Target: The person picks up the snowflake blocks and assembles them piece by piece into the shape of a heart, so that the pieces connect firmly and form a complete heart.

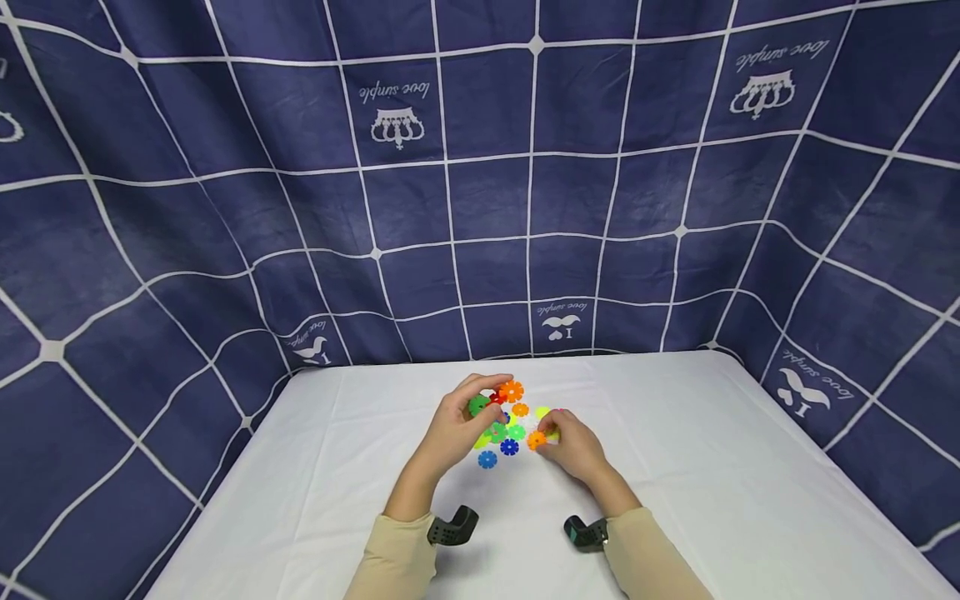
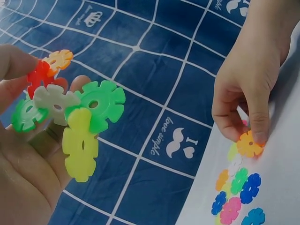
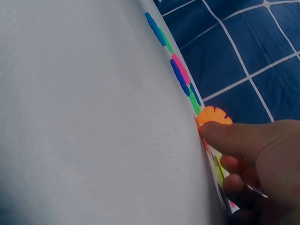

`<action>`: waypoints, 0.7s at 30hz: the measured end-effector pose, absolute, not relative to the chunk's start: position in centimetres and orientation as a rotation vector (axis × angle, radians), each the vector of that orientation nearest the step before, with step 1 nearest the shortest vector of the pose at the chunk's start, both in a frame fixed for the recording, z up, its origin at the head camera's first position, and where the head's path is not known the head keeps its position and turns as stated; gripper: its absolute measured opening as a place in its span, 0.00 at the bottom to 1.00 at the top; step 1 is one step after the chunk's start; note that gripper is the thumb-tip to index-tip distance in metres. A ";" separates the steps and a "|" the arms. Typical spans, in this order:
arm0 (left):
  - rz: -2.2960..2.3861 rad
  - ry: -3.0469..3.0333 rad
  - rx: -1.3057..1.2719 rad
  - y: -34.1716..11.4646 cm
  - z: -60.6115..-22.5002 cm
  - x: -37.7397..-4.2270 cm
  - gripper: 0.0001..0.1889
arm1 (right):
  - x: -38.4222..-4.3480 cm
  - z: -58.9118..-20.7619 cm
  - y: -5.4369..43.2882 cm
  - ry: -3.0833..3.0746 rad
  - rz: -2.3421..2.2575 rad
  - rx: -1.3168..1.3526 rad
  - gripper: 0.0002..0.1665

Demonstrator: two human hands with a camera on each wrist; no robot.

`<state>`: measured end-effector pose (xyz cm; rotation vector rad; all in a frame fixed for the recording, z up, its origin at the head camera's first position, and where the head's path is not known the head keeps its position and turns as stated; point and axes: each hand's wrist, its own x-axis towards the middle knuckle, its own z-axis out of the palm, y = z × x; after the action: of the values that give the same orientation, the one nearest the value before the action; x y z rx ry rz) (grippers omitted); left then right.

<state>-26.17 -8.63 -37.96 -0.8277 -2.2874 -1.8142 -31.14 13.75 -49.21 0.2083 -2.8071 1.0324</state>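
Note:
My left hand (image 1: pixel 450 429) holds a cluster of interlocked flower-shaped plastic discs, raised above the table. In the left wrist view the cluster shows an orange disc (image 2: pixel 59 60), a red disc (image 2: pixel 39 77), a white disc (image 2: pixel 49 99), two green discs and a yellow disc (image 2: pixel 79 161). Between thumb and fingers my right hand (image 1: pixel 576 450) pinches a single orange disc (image 3: pixel 214 116) low over the tabletop. Several loose discs lie beside it, among them a pink disc (image 2: pixel 230 211) and a dark blue disc (image 2: pixel 250 189).
A white cloth covers the table (image 1: pixel 712 483). Blue checked curtains (image 1: pixel 487 208) hang behind it and along both sides. A lighter blue disc (image 1: pixel 487 459) lies nearest the front of the loose pile. Each wrist wears a black band (image 1: pixel 452 527).

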 end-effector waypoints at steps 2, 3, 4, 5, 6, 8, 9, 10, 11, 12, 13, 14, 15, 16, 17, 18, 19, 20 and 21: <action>-1.821 -2.295 -0.804 -8.7 -38.0 -26.2 0.20 | -31.2 -49.2 13.8 -2.803 1.111 0.226 0.14; -1.830 -2.298 -0.794 -8.7 -38.0 -26.2 0.19 | -31.2 -49.1 13.9 -2.797 1.164 0.231 0.13; -1.840 -2.301 -0.785 -8.7 -38.0 -26.2 0.19 | -31.2 -49.0 13.9 -2.789 1.211 0.236 0.12; -1.854 -2.301 -0.778 -8.7 -38.0 -26.2 0.19 | -31.2 -48.9 13.9 -2.780 1.254 0.243 0.12; -1.863 -2.304 -0.769 -8.7 -38.0 -26.1 0.19 | -31.2 -48.8 14.0 -2.769 1.292 0.251 0.11; -1.880 -2.305 -0.761 -8.6 -37.9 -26.1 0.19 | -31.2 -48.5 14.1 -2.752 1.342 0.271 0.10; -1.886 -2.303 -0.760 -8.6 -37.9 -26.0 0.19 | -31.2 -48.3 14.1 -2.742 1.364 0.276 0.10; -1.886 -2.301 -0.760 -8.6 -37.8 -26.0 0.19 | -31.2 -48.2 14.1 -2.730 1.371 0.283 0.09; -1.887 -2.297 -0.765 -8.6 -37.8 -26.0 0.19 | -31.2 -47.9 14.1 -2.717 1.381 0.286 0.09; -1.882 -2.295 -0.770 -8.6 -37.8 -26.0 0.19 | -31.2 -47.7 14.2 -2.700 1.390 0.287 0.08; -1.879 -2.289 -0.776 -8.6 -37.8 -26.0 0.19 | -31.1 -47.4 14.2 -2.681 1.404 0.287 0.07; -1.871 -2.284 -0.782 -8.5 -37.8 -26.0 0.19 | -31.1 -47.2 14.2 -2.663 1.415 0.282 0.07; -1.864 -2.280 -0.786 -8.5 -37.8 -26.0 0.19 | -31.0 -46.8 14.2 -2.640 1.434 0.278 0.06; -1.855 -2.278 -0.788 -8.5 -37.8 -26.0 0.19 | -31.0 -46.5 14.2 -2.619 1.448 0.272 0.05; -1.849 -2.278 -0.789 -8.5 -37.8 -26.0 0.19 | -30.9 -46.2 14.3 -2.597 1.475 0.263 0.05; -1.839 -2.280 -0.787 -8.5 -37.8 -26.0 0.19 | -30.8 -45.8 14.3 -2.578 1.494 0.253 0.05; -1.832 -2.280 -0.787 -8.5 -37.8 -26.0 0.19 | -30.7 -45.4 14.3 -2.562 1.508 0.245 0.04; -1.822 -2.282 -0.787 -8.5 -37.9 -26.0 0.19 | -30.6 -44.9 14.2 -2.553 1.517 0.234 0.04; -1.813 -2.288 -0.780 -8.5 -37.9 -26.1 0.18 | -30.5 -44.5 14.2 -2.546 1.525 0.225 0.04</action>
<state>-26.06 -8.53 -37.90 -0.7802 -2.2883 -1.8134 -30.46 14.24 -44.51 0.2251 -2.5460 1.5248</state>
